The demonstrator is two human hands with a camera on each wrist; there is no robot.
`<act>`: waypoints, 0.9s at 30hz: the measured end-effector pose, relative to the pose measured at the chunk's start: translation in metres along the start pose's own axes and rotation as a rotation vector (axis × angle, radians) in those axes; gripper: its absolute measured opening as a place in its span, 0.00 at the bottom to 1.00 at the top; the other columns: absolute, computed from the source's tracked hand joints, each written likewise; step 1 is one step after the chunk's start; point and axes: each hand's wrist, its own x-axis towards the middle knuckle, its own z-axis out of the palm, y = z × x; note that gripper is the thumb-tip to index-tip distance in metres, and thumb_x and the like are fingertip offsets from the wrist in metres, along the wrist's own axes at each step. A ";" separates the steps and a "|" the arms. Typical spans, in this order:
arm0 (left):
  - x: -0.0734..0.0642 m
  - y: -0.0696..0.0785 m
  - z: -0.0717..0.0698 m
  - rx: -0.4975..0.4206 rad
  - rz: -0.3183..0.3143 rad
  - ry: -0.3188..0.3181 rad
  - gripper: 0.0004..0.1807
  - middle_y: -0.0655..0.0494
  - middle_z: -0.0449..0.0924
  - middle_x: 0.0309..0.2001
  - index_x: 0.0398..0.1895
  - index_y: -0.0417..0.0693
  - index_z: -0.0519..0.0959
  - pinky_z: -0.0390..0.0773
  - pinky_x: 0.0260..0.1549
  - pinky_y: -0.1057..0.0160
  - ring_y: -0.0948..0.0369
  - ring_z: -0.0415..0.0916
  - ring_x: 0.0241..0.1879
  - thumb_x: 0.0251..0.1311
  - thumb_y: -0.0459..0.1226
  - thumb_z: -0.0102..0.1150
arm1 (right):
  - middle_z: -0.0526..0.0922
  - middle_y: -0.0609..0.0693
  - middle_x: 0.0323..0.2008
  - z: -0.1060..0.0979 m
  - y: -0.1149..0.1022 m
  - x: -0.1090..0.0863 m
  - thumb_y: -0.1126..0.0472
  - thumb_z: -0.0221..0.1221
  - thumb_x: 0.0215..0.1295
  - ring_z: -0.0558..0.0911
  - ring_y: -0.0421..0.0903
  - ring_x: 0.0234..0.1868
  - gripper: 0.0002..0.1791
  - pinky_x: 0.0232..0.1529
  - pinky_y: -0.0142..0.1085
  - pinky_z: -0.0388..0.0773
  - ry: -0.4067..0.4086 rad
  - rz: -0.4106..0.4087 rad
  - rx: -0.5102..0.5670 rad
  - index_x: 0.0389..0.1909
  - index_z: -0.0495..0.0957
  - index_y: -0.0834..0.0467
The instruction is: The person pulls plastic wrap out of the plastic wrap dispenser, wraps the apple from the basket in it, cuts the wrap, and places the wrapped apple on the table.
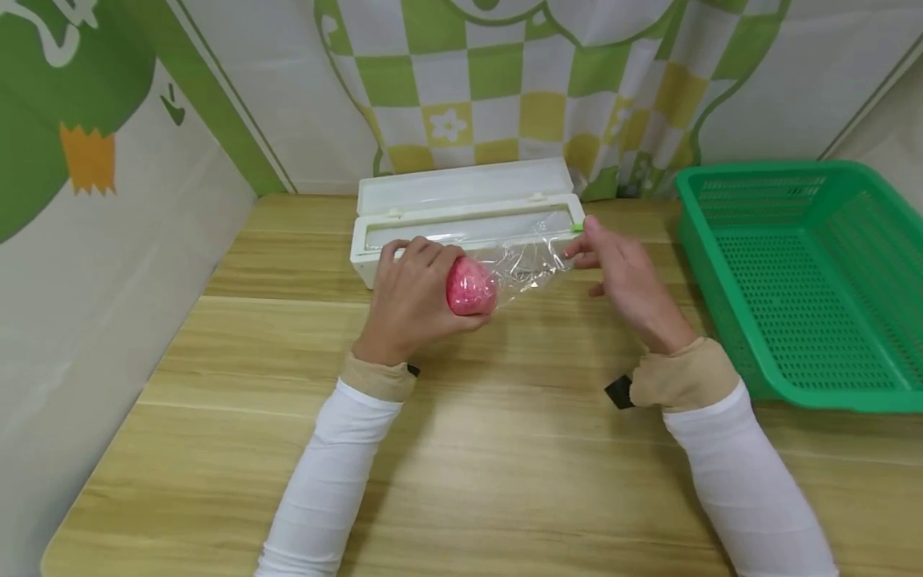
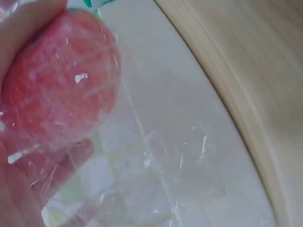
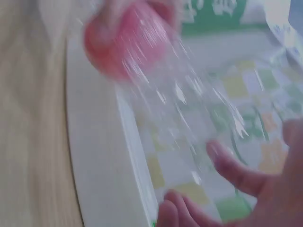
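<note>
In the head view my left hand [image 1: 414, 300] grips a pinkish-red, apple-like round fruit [image 1: 472, 287]. Clear cling film [image 1: 530, 264] covers the fruit and trails from it to the right, wrinkled and shiny. The left wrist view shows the film tight over the fruit [image 2: 66, 75]. My right hand [image 1: 627, 276] is beside the film's far end, its thumb and fingers apart in the right wrist view. Behind both hands stands a white cling film dispenser [image 1: 461, 212], lid raised, with a small green slider [image 1: 578, 227] at its right end.
A green perforated plastic basket [image 1: 728, 280] stands on the right of the wooden table [image 1: 476, 465]. A checked green, white and yellow cloth [image 1: 497, 88] hangs right behind the dispenser. A pale wall covering [image 1: 144, 240] borders the table's left side.
</note>
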 end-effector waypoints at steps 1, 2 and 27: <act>0.000 0.003 -0.001 0.010 -0.003 0.022 0.39 0.51 0.89 0.47 0.51 0.49 0.83 0.71 0.65 0.43 0.52 0.81 0.52 0.43 0.66 0.76 | 0.80 0.63 0.58 0.006 -0.002 -0.001 0.34 0.31 0.84 0.78 0.58 0.59 0.42 0.43 0.45 0.81 0.039 0.007 -0.006 0.55 0.79 0.66; 0.001 0.006 -0.002 0.016 -0.007 0.039 0.39 0.51 0.89 0.46 0.51 0.49 0.83 0.71 0.65 0.43 0.52 0.81 0.52 0.44 0.66 0.76 | 0.80 0.64 0.54 0.011 -0.004 -0.002 0.34 0.31 0.84 0.78 0.57 0.55 0.42 0.42 0.44 0.79 0.090 -0.002 -0.018 0.53 0.80 0.67; 0.002 0.045 0.004 0.313 -0.016 0.262 0.35 0.50 0.86 0.43 0.44 0.46 0.79 0.69 0.64 0.34 0.50 0.77 0.53 0.44 0.62 0.76 | 0.63 0.67 0.70 0.000 -0.005 -0.004 0.29 0.29 0.78 0.72 0.63 0.63 0.41 0.38 0.49 0.84 0.224 0.101 0.189 0.81 0.52 0.49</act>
